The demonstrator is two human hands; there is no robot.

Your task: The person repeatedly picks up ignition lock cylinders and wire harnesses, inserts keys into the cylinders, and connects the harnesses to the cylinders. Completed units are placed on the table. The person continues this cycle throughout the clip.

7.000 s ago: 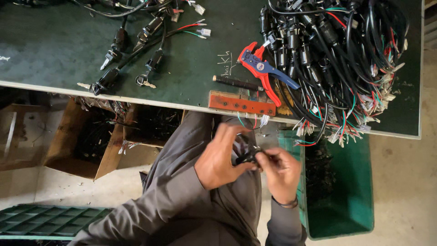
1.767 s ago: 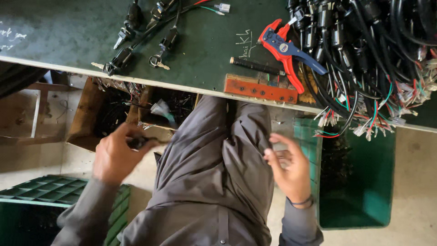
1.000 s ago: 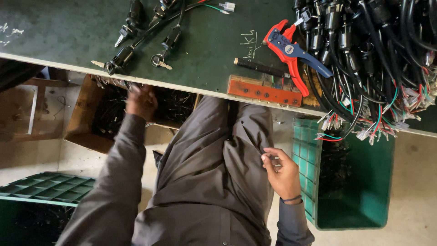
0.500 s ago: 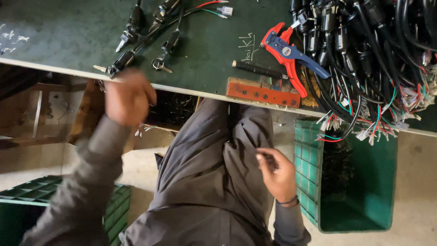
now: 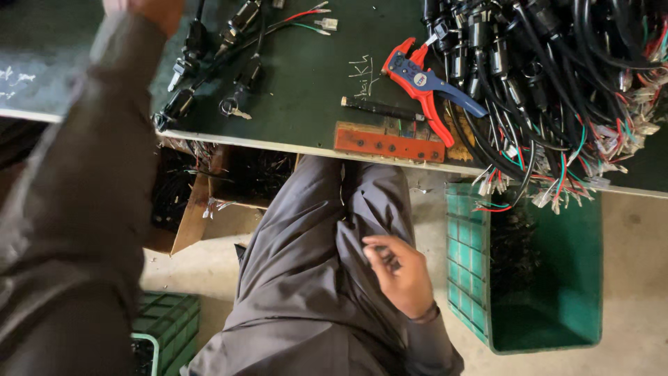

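At frame top, left hand (image 5: 154, 8) is cut off.

Matt green counter (image 5: 313, 83); glossy plastic-handled red and blue pliers (image 5: 424, 83); shiny black rubbery cables (image 5: 557, 83); grey cloth trousers (image 5: 306, 278); ribbed green plastic crate (image 5: 550, 278).

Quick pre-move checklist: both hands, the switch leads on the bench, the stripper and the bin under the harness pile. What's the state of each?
1. Left hand raised over the bench by the switch leads: ok. What it holds: cannot tell, mostly cut off at the top edge.
2. Right hand resting on the lap, fingers curled around something small and dark: cannot tell what.
3. Stripper lying free on the bench, within view: ok.
4. Harness pile contained on the bench: not ok, wire ends hang over the edge.
5. Green bin sits under the overhanging wires: ok.
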